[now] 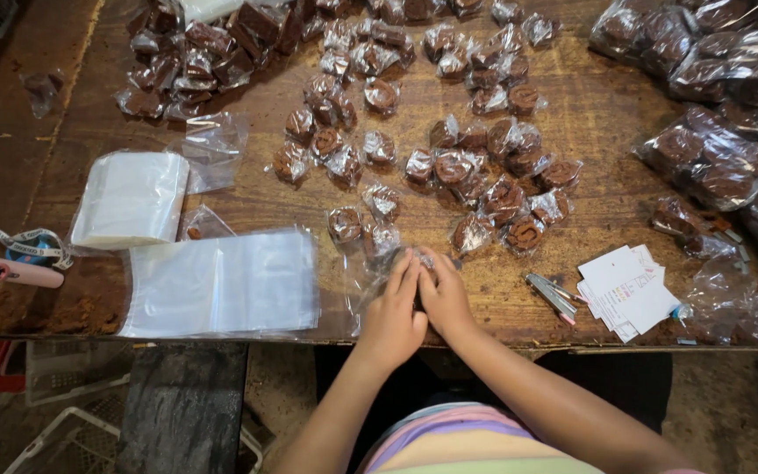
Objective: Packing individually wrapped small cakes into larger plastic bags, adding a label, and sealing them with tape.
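Pinching a clear bag, hands together

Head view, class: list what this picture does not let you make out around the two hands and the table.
- What the left hand and right hand grip: fingers cover it, only a clear bag shows.
- Small cards: print too small.
- Big filled bags: cut off by the right edge.
- Pink tool: cut by the left edge.

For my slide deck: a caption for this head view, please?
Left hand and right hand meet over a clear plastic bag among wrapped brown sweets.
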